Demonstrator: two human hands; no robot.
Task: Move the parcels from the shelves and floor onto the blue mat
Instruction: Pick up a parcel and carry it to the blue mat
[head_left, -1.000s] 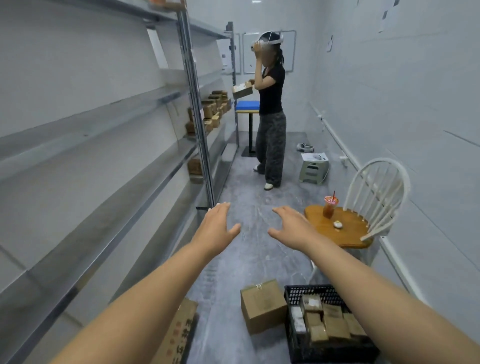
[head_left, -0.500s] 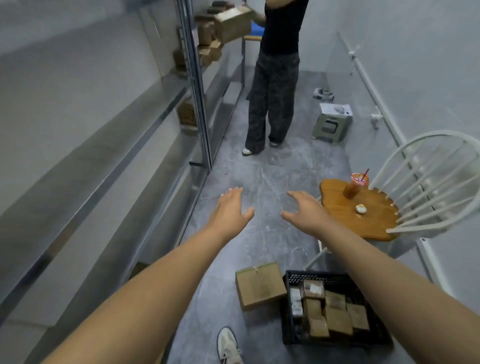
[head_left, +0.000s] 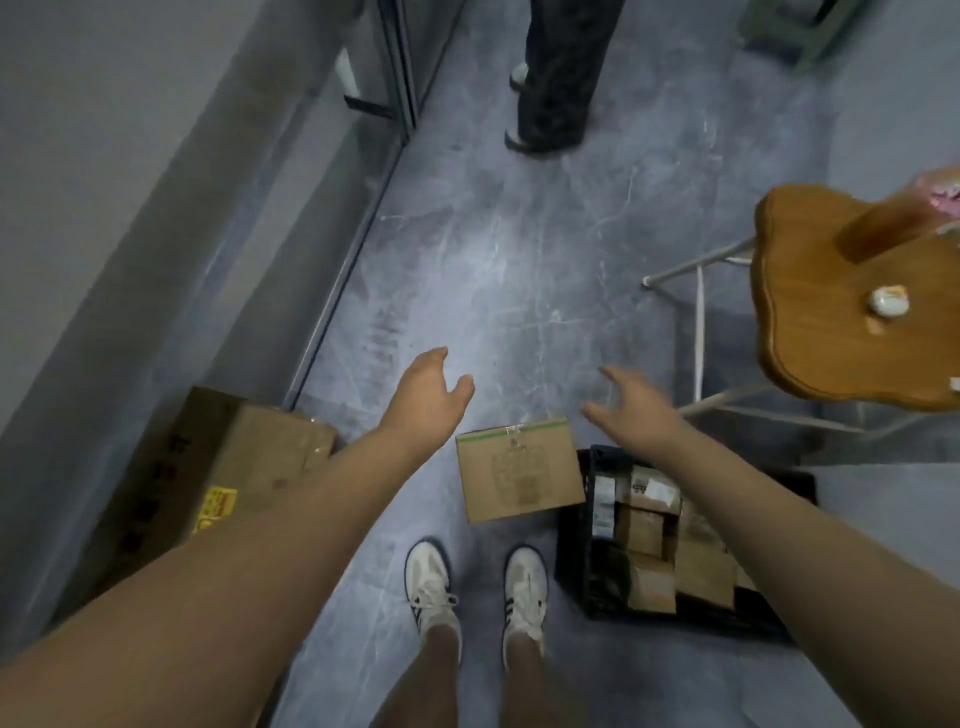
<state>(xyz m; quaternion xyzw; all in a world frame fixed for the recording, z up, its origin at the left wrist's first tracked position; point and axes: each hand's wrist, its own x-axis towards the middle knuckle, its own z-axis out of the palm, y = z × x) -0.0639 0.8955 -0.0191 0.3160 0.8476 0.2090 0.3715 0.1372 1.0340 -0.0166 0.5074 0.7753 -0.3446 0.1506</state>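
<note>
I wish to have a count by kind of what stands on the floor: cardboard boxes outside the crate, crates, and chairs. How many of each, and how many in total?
Cardboard boxes outside the crate: 2 (large box, smaller box)
Black crate: 1
Wooden chair: 1
Total: 4

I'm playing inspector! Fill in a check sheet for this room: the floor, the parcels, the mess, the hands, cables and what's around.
Surface: grey marbled floor.
Job's things: small taped box on the floor; more parcels in the black crate beside it; big carton at the left. Blue mat not in view.
Clutter: blurred cup and small white thing on the wooden chair seat.
Grips: left hand and right hand open, near the small taped box, holding nothing.
Cables: nothing seen.
Surroundings: metal shelf post at the left; another person's legs ahead.
</note>
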